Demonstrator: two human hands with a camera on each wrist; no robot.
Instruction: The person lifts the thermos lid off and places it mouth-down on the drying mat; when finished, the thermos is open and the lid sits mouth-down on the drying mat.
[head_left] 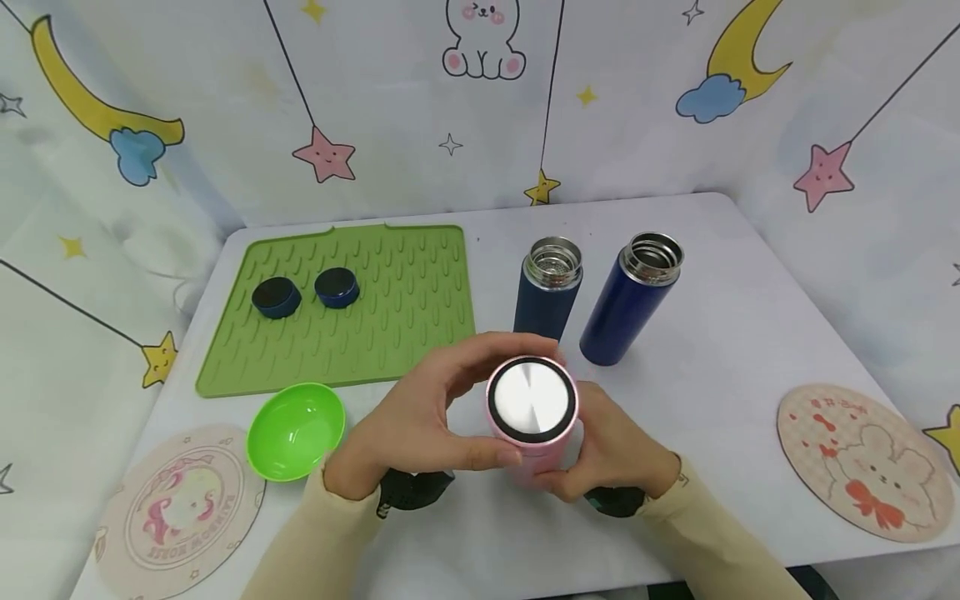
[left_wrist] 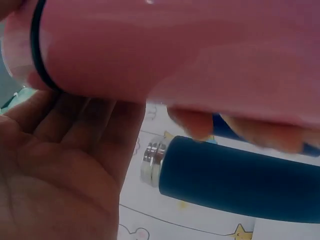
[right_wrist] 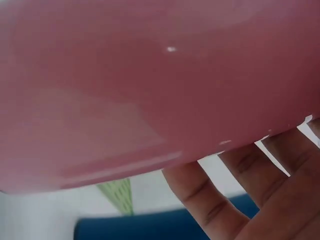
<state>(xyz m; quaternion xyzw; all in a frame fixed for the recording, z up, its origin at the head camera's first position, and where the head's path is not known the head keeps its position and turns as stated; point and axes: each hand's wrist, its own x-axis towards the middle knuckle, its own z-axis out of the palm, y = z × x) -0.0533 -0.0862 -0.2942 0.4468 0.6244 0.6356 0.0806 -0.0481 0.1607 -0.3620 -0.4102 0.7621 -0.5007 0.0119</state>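
Behind everything a white printed backdrop point(head_left: 397, 100) with moons and stars is hung, and before it a white table point(head_left: 720, 358) is set. At the table's far left a green textured mat point(head_left: 412, 292) is laid. Toward the near corners two round placemats are placed: a pink-printed placemat point(head_left: 123, 517) on the left and a rabbit placemat point(head_left: 862, 458) on the right. Beyond the hands a blue bottle point(head_left: 628, 308) and a dark teal bottle point(head_left: 546, 304) are stood side by side, apart, their steel necks uncovered. The pink bottle point(head_left: 543, 454) is held upright at the table's near middle; whether its base is touching the table cannot be told. Its capped top is grasped by the left grip point(head_left: 408, 417), thumb and fingers bent about it, while its body is clasped lower down by the right grip point(head_left: 618, 442). A bright green bowl point(head_left: 296, 433) is placed between the green textured mat and the pink-printed placemat. On the green textured mat two dark caps point(head_left: 337, 287) are rested near each other
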